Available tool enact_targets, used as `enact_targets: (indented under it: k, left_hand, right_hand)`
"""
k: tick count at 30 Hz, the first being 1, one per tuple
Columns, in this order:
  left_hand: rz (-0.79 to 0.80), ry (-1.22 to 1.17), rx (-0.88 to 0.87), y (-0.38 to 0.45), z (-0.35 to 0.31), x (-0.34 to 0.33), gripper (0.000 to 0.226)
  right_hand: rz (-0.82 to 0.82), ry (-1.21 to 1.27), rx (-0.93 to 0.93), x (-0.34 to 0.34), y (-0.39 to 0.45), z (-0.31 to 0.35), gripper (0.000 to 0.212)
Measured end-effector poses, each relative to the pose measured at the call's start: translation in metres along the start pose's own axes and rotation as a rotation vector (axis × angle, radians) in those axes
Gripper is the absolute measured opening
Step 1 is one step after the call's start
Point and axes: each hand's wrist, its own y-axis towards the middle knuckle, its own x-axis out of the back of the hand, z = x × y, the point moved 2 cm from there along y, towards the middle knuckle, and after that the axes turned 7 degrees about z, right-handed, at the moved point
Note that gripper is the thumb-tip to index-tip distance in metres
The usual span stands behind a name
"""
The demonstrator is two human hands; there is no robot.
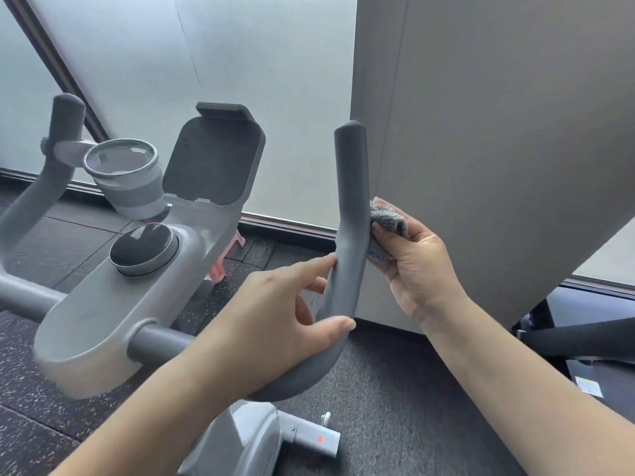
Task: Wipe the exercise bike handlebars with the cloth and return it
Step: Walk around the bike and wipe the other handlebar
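**gymrat_42:** ok so what's sitting where, biggest stuff first?

**wipe_crew:** The grey wall panel (498, 132) is filling the right side, with frosted glass (171, 63) running behind the bike. The speckled dark floor (395, 389) is lying under everything. Then the bike's pale grey console (113, 304) is sitting left of centre, carrying a round dial (141, 249), a tablet holder (213, 159) and a cup holder (123, 176).

**gymrat_42:** and the bars + hands?

**wipe_crew:** The right handlebar (350, 201) is curving upward mid-frame, and the left handlebar (62, 132) is standing far left. The left hand (275, 317) is half-open, loosely pinching the bend with thumb and fingertips. The right hand (412, 262) is closed around the cloth (388, 221), a small folded grey rag, pressing it against the bar's right side.
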Motion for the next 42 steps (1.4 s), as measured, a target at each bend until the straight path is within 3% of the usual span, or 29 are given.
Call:
enact_targets:
  k: [12,19,25,42]
  left_hand:
    - [0.022,-0.012,0.001,0.003,0.007,-0.002,0.073]
    - [0.04,-0.035,-0.006,0.003,0.007,-0.001,0.06]
    - [0.029,-0.013,-0.004,0.003,0.007,-0.002,0.074]
    - [0.049,-0.038,-0.014,0.004,0.01,-0.001,0.074]
  right_hand:
    - [0.075,-0.103,0.153,-0.026,0.052,0.037,0.034]
    - [0.153,-0.082,0.212,-0.045,0.07,0.053,0.026]
    - [0.191,-0.116,0.252,-0.045,0.068,0.055,0.028]
    - [-0.033,-0.194,0.264,-0.013,0.006,0.007,0.039]
